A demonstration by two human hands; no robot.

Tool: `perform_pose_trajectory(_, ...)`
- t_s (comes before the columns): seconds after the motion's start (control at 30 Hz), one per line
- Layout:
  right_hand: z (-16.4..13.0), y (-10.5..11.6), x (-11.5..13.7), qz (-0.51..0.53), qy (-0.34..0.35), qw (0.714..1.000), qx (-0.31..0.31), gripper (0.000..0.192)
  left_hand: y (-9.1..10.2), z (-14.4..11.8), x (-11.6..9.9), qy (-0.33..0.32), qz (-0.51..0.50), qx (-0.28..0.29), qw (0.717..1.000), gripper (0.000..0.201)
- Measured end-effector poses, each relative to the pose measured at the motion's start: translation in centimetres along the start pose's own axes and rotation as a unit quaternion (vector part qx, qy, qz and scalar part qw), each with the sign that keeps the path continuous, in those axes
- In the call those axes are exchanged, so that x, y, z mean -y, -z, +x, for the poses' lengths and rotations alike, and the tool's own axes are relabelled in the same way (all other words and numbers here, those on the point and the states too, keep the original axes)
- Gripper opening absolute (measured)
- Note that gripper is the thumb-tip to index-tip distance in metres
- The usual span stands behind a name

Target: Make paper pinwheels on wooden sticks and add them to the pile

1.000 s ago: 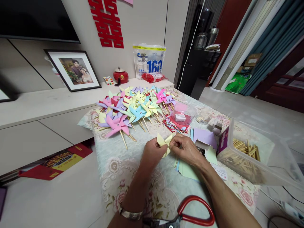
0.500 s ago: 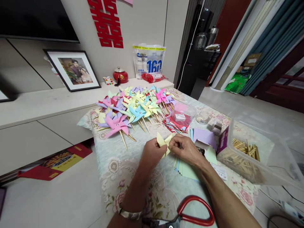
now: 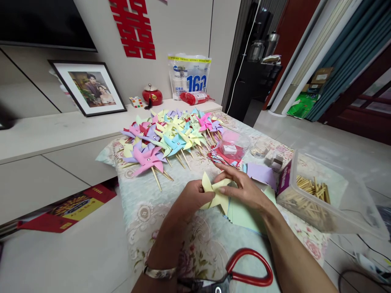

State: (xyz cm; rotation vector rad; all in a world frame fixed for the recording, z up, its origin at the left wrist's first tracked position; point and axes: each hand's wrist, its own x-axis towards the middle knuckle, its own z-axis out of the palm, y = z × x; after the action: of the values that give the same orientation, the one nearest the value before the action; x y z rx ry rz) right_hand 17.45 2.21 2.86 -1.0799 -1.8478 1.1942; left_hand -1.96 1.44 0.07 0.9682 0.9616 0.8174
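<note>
The fingers of the left hand pinch the middle of a pale yellow paper pinwheel, seemingly to keep its folded corners gathered, while the right hand lies over its far side, fingers stretched out and loosely together, pressing a flap down; whether anything is pinned there I cannot tell. The pinwheel sits just above the tabletop near its middle, over a stack of green paper sheets. Finished pinwheels crowd the far edge, a box of wooden sticks stands at the right edge, and red-handled scissors lie at the near edge.
</note>
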Motion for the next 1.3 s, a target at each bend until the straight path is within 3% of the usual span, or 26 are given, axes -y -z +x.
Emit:
perform_pose_trajectory(0.4,-0.2,-0.1,0.4,-0.11,-0.005,0.994,0.027,0.07,0.1,0.2,0.3,-0.015,0.091,0.035,0.995,0.029)
perform_pose_trajectory(0.67,-0.1,-0.4,0.6,-0.097,-0.018,0.995,0.017,0.074,0.0,0.3,0.5,-0.019,0.084,0.036,0.996,0.029)
perform_pose_trajectory(0.87,-0.1,-0.6,0.4,0.002,-0.041,0.999,-0.027,0.074,-0.3,0.0,-0.5,-0.012,-0.025,0.024,0.999,0.034)
perform_pose_trajectory(1.07,0.5,-1.4,-0.5,0.157,-0.058,0.98,-0.109,0.078,-0.2,-0.5,-1.1,-0.064,-0.119,-0.008,0.991,0.041)
perform_pose_trajectory(1.3,1.1,-3.1,-0.7,0.192,-0.04,0.959,-0.206,0.083,-1.9,-0.2,-0.8,-0.081,-0.155,-0.033,0.984,0.05)
